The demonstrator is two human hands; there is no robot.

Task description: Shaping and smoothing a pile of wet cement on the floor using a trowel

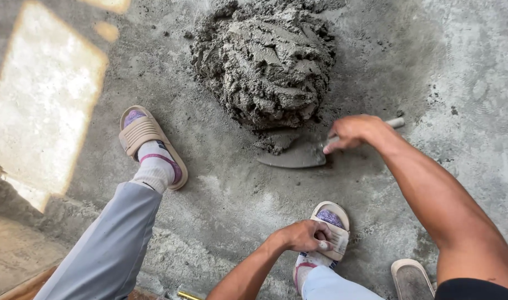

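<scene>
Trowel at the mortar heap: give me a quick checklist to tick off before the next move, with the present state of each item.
1. Right hand gripping the trowel handle: ok.
2. Blade flat on the concrete floor at the foot of the mortar heap: ok.
3. Mortar loaded on the blade: cannot tell.
4. Left hand away from the blade, resting on the sandal strap: ok.
5. Both feet clear of the heap: ok.
</scene>
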